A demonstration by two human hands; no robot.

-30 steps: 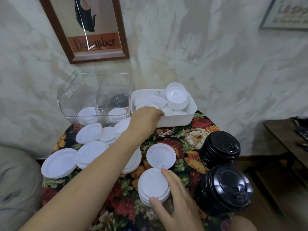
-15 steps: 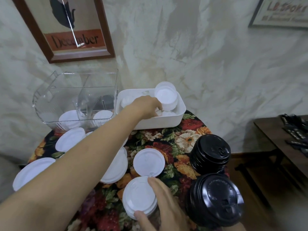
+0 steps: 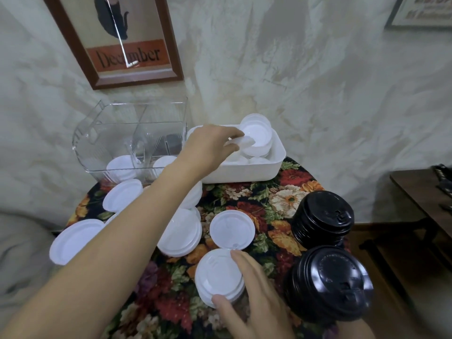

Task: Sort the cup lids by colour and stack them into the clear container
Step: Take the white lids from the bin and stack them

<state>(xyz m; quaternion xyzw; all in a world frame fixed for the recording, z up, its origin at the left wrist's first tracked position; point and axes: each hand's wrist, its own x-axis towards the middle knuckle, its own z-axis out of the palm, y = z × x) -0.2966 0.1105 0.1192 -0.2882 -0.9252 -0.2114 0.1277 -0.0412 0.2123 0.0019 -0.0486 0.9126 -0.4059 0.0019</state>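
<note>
A small round table with a flowery cloth (image 3: 244,199) stands against a pale, cloudy-looking wall (image 3: 318,81). A framed picture (image 3: 127,45) of a black cat with the word "December" hangs on the wall at the far left. A dark wooden side table (image 3: 420,187) stands off to the right. The clear container (image 3: 97,133) sits at the far left of the table, and it has a wall down the middle. A few white lids (image 3: 121,167) lie in the bottom of it, on both sides of that wall. Just to its right is a white tub (image 3: 244,172) with more white lids inside, and a little pile of lids (image 3: 256,133) sticks up at its far end. Loose white lids (image 3: 75,241) lie about on the left side of the cloth. One single white lid (image 3: 232,228) lies near the middle. Two tall stacks of black lids stand on the right, one farther away (image 3: 322,216) and one nearer (image 3: 330,282). The left hand (image 3: 208,145) reaches across to the white tub and is above it. Its fingers are bent and pinch a thin white lid (image 3: 241,142) by the edge. The right hand (image 3: 254,297) is at the near edge of the table. It is spread wide around a stack of white lids (image 3: 217,275). The thumb presses the near side and a fingertip touches the far side.
</note>
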